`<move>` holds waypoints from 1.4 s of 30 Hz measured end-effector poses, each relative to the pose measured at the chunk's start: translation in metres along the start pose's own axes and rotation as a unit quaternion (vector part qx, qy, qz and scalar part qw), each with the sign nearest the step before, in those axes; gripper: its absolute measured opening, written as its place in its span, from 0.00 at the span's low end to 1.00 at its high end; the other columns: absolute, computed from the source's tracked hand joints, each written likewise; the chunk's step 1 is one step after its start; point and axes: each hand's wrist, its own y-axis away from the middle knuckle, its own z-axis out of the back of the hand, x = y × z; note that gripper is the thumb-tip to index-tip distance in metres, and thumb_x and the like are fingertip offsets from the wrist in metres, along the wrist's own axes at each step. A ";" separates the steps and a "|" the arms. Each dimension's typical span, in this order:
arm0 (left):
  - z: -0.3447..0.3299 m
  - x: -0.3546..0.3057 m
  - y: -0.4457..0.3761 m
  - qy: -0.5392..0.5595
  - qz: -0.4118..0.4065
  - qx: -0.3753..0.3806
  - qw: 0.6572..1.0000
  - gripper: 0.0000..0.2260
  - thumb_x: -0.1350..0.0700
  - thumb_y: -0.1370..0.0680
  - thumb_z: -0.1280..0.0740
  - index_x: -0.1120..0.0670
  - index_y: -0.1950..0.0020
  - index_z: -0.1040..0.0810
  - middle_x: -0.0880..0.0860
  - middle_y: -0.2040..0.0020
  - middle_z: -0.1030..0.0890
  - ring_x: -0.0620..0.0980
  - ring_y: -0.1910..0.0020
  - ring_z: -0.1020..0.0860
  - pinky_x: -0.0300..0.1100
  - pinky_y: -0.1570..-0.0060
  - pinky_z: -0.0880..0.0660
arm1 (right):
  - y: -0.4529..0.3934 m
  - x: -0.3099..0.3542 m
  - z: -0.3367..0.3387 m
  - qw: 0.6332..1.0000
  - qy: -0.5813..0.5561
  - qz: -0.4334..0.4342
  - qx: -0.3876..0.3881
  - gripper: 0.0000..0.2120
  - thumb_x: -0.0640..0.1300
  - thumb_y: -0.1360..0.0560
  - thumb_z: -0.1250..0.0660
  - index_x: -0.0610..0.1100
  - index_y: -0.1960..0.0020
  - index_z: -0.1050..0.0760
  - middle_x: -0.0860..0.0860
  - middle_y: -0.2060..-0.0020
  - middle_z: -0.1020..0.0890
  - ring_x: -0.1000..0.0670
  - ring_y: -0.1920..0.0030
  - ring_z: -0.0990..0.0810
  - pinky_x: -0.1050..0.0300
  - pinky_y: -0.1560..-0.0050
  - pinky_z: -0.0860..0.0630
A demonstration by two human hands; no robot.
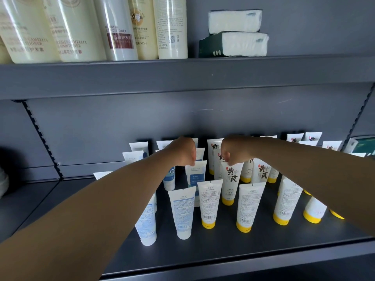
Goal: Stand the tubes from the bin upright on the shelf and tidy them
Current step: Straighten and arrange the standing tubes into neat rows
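Left hand [183, 151] pinches a blue-label tube [195, 175]; right hand [231, 152] pinches a yellow-capped tube [230, 183].

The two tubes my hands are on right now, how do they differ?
The left hand pinches the top of a blue-label tube; the right hand pinches a yellow-cap tube. The blue-label tube carries a blue panel with small print, the yellow-cap tube large black characters. The blue-label tube's cap is hidden; the other's is yellow. Both are white and stand cap-down on the shelf.

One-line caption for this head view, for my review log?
Left hand pinches a blue-label tube, right hand a yellow-capped tube, among upright tubes on the grey shelf.
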 end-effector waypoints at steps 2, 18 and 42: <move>0.000 -0.001 0.001 -0.012 -0.004 0.003 1.000 0.10 0.60 0.27 0.30 0.63 0.48 0.18 0.57 0.49 0.17 0.55 0.49 0.19 0.46 0.45 0.23 | -0.003 -0.002 -0.002 1.000 0.000 0.000 -0.010 0.09 0.39 0.27 0.35 0.37 0.51 0.19 0.42 0.49 0.18 0.49 0.58 0.23 0.61 0.61 0.24; -0.003 -0.002 0.004 -0.029 -0.007 -0.013 0.999 0.09 0.60 0.27 0.30 0.60 0.48 0.19 0.56 0.50 0.17 0.54 0.50 0.20 0.48 0.45 0.23 | -0.001 -0.001 -0.004 0.999 -0.015 0.007 -0.028 0.09 0.41 0.26 0.33 0.38 0.49 0.19 0.44 0.49 0.18 0.46 0.51 0.20 0.55 0.50 0.23; 0.076 0.121 0.106 -0.056 0.105 -0.023 0.993 0.11 0.57 0.26 0.29 0.56 0.44 0.19 0.53 0.42 0.20 0.51 0.43 0.23 0.38 0.44 0.30 | -0.023 0.093 0.061 0.979 -0.103 0.146 -0.098 0.08 0.36 0.28 0.31 0.41 0.50 0.18 0.53 0.57 0.20 0.54 0.54 0.23 0.59 0.47 0.25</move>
